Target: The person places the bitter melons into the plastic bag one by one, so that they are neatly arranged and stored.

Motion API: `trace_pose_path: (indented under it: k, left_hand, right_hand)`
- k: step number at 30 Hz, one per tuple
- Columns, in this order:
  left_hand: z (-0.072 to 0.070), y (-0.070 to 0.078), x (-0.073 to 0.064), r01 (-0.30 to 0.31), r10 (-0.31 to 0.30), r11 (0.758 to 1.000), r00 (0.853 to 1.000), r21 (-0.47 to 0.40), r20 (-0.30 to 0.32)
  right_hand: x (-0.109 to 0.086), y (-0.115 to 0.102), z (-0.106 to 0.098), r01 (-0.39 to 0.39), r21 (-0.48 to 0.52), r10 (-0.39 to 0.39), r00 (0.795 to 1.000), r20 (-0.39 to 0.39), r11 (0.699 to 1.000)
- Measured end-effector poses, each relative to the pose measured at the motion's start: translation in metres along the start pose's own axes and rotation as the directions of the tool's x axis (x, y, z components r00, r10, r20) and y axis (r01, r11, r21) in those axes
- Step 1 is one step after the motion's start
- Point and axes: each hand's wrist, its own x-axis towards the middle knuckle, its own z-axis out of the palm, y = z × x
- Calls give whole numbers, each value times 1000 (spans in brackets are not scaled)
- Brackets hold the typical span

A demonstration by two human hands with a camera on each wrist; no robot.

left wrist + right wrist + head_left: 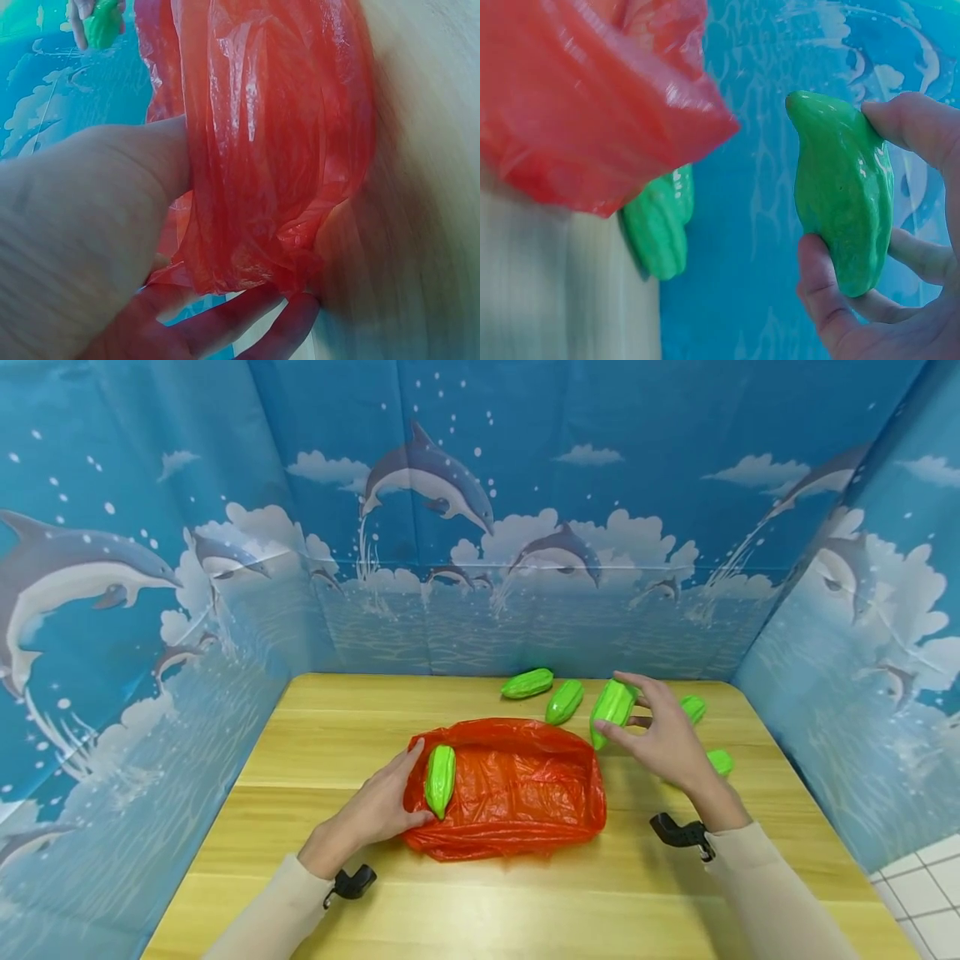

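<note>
A red plastic bag [517,839] lies on the table with its mouth spread wide. At its left end my left hand [382,797] grips the rim, part of the hand tucked behind the plastic in the left wrist view. A bright green ridged gourd [440,781] lies inside the bag beside that hand. My right hand [667,739] pinches another green ridged gourd [844,187] between thumb and fingers, raised just beyond the bag's right back corner. Two more green gourds, one far gourd [527,683] and one nearer gourd [565,702], rest behind the bag.
Right of my right hand lie two partly hidden gourds, a back gourd [693,708] and a front gourd [720,762]. The wooden table [300,752] is walled by blue dolphin-printed sheeting [480,627]. White tiles [926,893] show at the lower right.
</note>
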Motion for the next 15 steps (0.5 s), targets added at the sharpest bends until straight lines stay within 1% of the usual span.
trace_pose_path:
  k: [6,10,15]
  left_hand:
    - [0,-1,0,2,-2,1000,1000,3,6]
    - [-1,-1,2,-8,8,1000,1000,8,4]
    - [-3,-1,1,-4,4,1000,1000,-5,6]
  right_hand:
    - [1,-15,4,47,-1,-47,999,17,999]
    - [1,-28,8,64,18,-65,997,37,998]
    - [4,-39,19,89,38,-92,994,66,995]
